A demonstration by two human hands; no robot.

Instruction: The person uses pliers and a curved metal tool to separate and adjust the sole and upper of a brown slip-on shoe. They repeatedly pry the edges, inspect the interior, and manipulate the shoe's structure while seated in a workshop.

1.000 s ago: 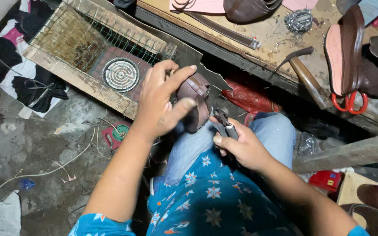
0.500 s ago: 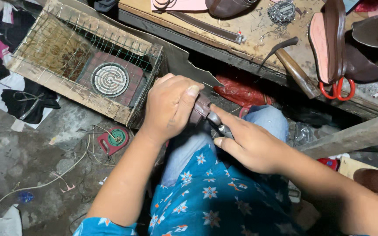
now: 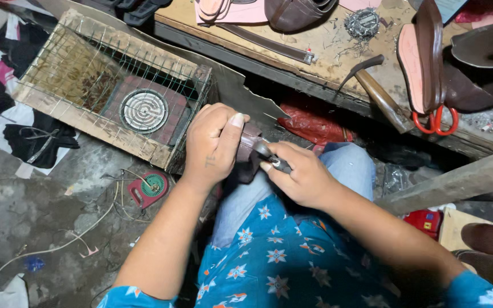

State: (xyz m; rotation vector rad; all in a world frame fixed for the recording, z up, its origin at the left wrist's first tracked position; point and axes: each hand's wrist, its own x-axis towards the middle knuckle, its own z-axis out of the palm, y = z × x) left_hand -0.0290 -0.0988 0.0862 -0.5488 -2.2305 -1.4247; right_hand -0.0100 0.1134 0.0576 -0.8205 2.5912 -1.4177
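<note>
Beyond the hands, a long wooden workbench [image 3: 338, 43] carries a hammer [image 3: 379, 94] and red-handled scissors [image 3: 436, 121], and to their left a wire-meshed wooden crate [image 3: 75, 114] holds a round coil heater [image 3: 143, 110]. Over the person's lap, the left hand [image 3: 212, 145] is clamped around a dark brown leather shoe [image 3: 249, 153], thumb pressed on top. Touching it, the right hand [image 3: 302, 177] is closed on metal pliers [image 3: 270, 158] at the shoe's edge.

The left hand [image 3: 212, 145] covers most of the dark brown leather piece [image 3: 250, 149], so its full shape cannot be told. The right hand [image 3: 303, 177] hides all but the head of a metal tool [image 3: 269, 157]. At one o'clock, the red-handled scissors [image 3: 436, 121] show only their loops; the blades lie under a shoe sole [image 3: 420, 63].
</note>
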